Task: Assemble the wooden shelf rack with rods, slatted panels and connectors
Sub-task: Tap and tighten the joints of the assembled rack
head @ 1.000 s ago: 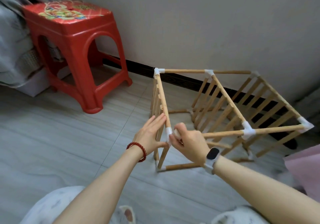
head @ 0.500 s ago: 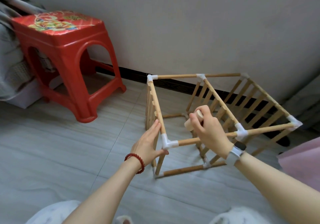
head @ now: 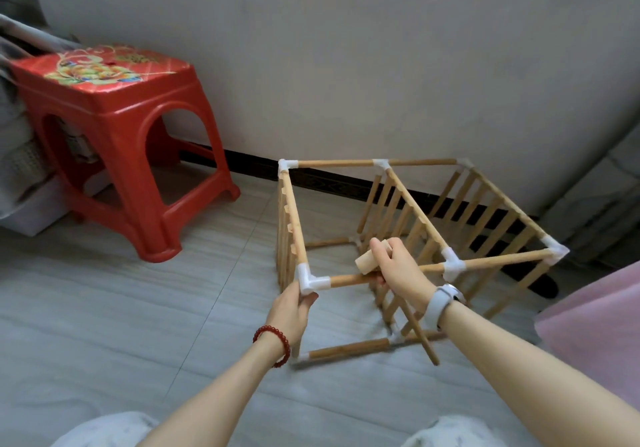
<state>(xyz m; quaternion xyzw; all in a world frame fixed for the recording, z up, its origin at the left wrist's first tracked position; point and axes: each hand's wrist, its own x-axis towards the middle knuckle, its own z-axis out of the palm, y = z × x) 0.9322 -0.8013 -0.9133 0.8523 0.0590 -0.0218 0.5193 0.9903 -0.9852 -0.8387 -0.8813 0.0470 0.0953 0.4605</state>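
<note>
Gripping corner connector (head: 309,279) with left hand (head: 290,311), right hand (head: 398,271) holding wooden block (head: 366,263)

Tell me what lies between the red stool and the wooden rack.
Head view: only bare grey floor tiles separate the red stool from the wooden rack.

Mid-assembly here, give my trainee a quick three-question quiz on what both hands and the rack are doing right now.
1. True or false: the left hand grips the rack just below the near white corner connector.
2. What does the right hand hold: (a) a short wooden block, (b) a screwdriver, (c) nothing?
3. Fill in: the red stool stands to the ___ of the rack.

Key: 1 true; 2 a; 3 left.
</note>
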